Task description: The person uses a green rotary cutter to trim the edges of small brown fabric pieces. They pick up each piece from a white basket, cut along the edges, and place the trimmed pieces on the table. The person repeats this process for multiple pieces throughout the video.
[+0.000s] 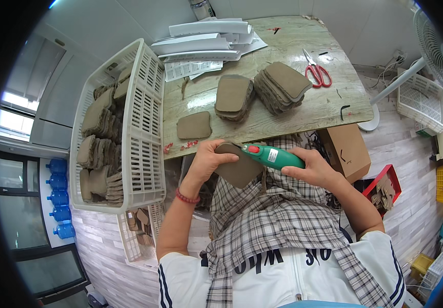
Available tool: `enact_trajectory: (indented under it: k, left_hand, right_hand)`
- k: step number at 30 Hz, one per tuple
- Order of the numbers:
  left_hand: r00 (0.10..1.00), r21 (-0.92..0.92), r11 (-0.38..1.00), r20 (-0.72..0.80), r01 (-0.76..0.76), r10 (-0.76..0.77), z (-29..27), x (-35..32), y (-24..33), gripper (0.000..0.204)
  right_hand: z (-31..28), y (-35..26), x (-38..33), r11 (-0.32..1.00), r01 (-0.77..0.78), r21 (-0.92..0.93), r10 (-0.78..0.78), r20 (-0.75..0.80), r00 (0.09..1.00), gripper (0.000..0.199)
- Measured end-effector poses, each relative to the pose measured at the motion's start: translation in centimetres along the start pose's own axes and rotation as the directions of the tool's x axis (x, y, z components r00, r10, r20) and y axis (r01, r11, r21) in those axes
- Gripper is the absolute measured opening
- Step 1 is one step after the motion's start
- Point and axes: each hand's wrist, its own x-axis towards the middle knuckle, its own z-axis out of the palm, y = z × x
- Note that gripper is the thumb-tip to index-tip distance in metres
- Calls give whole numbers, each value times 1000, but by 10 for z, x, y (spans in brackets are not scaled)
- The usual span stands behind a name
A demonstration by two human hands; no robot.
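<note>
Over my lap, at the front edge of the table, my left hand (pixel 207 163) pinches a flat brown pad (pixel 242 172) by its upper left part. My right hand (pixel 311 167) is wrapped round a green handheld power tool (pixel 272 156) with a red button; its tip meets the upper edge of the pad. A single brown pad (pixel 194 126) lies flat on the table just beyond my left hand. Farther back stand two stacks of similar pads, a smaller stack (pixel 233 95) and a larger, leaning stack (pixel 283 84).
On my left stands a white slatted crate (pixel 144 118) filled with brown pads. Papers (pixel 206 43) lie at the table's back, red-handled scissors (pixel 319 74) at its right. A cardboard box (pixel 345 151) and a red box (pixel 393 187) stand below right; a fan (pixel 434 43) rises beyond.
</note>
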Motion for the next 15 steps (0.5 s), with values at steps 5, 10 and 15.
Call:
enact_trajectory:
  k: [5, 10, 15]
  left_hand:
    - [992, 56, 996, 92, 75, -80, 2, 2, 5, 19]
    - [994, 57, 993, 30, 100, -102, -31, 11, -15, 23]
    - [892, -112, 983, -446, -142, 78, -117, 35, -21, 35]
  right_hand:
    - [3, -1, 7, 998, 63, -5, -63, 10, 998, 48]
    - [11, -5, 15, 974, -51, 219, 43, 41, 998, 45]
    - [7, 13, 9, 950, -113, 290, 121, -11, 993, 44]
